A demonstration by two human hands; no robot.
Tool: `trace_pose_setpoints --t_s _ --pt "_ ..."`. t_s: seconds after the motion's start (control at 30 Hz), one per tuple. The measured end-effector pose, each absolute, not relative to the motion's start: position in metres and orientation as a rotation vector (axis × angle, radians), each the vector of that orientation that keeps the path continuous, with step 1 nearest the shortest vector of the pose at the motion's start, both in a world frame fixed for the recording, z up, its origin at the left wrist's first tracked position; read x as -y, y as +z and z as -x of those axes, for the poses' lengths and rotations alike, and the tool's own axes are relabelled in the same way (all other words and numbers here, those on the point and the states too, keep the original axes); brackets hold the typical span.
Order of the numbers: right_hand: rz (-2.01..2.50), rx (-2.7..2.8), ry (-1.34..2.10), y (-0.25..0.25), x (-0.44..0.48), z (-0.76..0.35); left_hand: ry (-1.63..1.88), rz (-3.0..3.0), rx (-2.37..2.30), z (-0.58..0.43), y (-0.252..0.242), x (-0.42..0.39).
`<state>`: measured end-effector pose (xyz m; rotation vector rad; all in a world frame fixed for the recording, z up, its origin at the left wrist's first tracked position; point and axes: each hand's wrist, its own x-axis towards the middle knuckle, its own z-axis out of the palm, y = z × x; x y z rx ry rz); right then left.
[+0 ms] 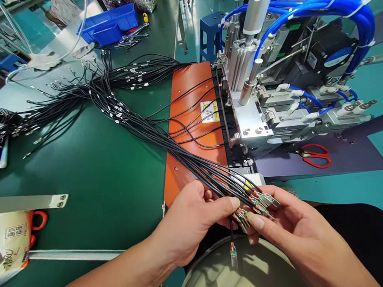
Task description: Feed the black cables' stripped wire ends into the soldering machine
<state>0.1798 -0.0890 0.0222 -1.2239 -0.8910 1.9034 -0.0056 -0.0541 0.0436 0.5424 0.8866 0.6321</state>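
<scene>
A thick bundle of black cables (165,138) runs from the green tabletop, over an orange plate, into my hands. Around it, just short of the near ends, the fingers of my left hand (196,217) are closed. My right hand (296,223) pinches some of the metal-tipped connector ends (263,201), where short coloured wires show. One cable end (233,254) hangs down below the rest, over my lap. White-tagged cable sections (116,111) lie on the table toward the far left.
To the right stands a machine with metal cylinders (238,65) and blue air hoses (326,5). Several single cables cross the orange plate (188,89) into it. Red-handled scissors (315,155) lie beside the machine. Blue bins (112,22) and a stool (210,34) are farther back.
</scene>
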Motion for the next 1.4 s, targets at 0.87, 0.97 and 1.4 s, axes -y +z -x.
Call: trace_pose_setpoints --t_s 0.87,0.97,1.4 --pt "1.134 0.816 2.108 0.021 0.09 -0.188 0.618 -0.562 -0.938 0.01 0.038 0.055" --pt "1.131 0.8 2.127 0.02 0.091 -0.187 0.61 -0.562 -0.954 0.009 0.039 0.055" --pt "1.12 0.735 2.143 0.028 0.089 -0.18 0.61 -0.6 -0.997 0.007 0.039 0.055"
